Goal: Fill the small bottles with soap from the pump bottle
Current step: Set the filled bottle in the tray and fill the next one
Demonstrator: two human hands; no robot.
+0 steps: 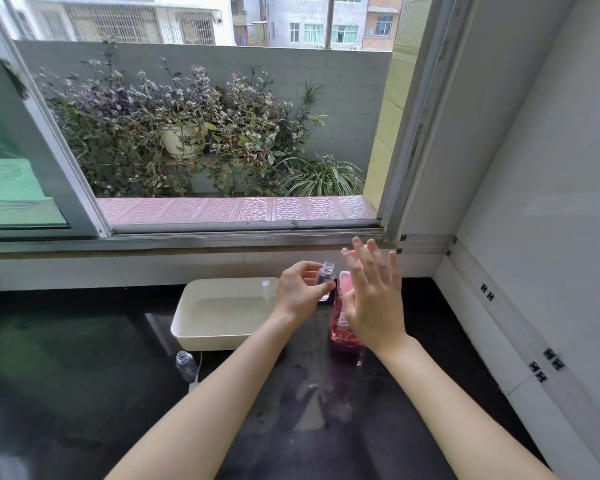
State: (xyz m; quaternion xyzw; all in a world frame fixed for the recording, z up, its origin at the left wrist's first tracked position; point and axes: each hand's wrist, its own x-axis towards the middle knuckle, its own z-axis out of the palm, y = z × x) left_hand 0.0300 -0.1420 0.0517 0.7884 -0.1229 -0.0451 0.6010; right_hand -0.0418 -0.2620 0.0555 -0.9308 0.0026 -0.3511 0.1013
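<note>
Forearms reach up from the bottom edge, over the dark bench, to a small bottle held at the pump.

Left hand, just right of centre frame, pinches a clear small bottle by thumb and fingers, upright, long axis vertical, uncapped mouth up and brought just beside the pink pump bottle, probably so the spout can feed straight into it. Right hand is open with fingers spread, gripping nothing, poised over the pump head, which it hides; whether the palm touches it I cannot tell. Pump bottle stands upright on the bench, right of a white tray. A second small bottle sits uncapped in the lower left, its mouth tipped toward the upper left, seemingly waiting its turn.
</note>
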